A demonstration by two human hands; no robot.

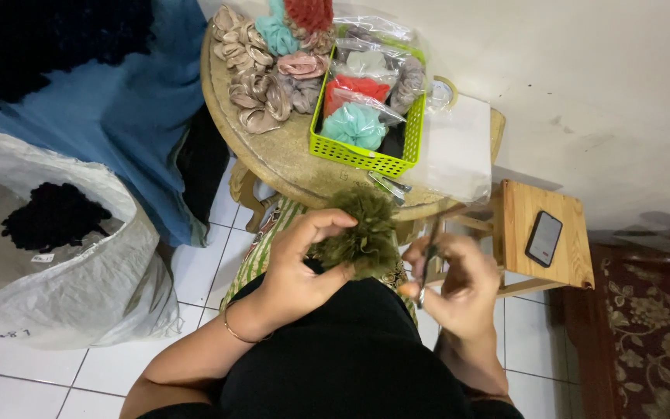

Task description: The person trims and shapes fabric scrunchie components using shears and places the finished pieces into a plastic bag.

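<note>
Two hands are busy over my lap: the left hand point(298, 268) pinches an olive-green ruffled scrunchie point(360, 231) by its edge, held just below the round wooden worktop point(292, 159). The right hand point(459, 283) is closed around small scissors point(428, 260), blades up beside the scrunchie. I'd guess this one's at the trimming stage, nearly finished. Plenty look done already: a heap of beige and pink scrunchies point(261, 70) sits on the worktop, more bagged ones in the lime-green basket point(366, 159). A phone point(543, 238) lies on the stool point(564, 268) well apart.
</note>
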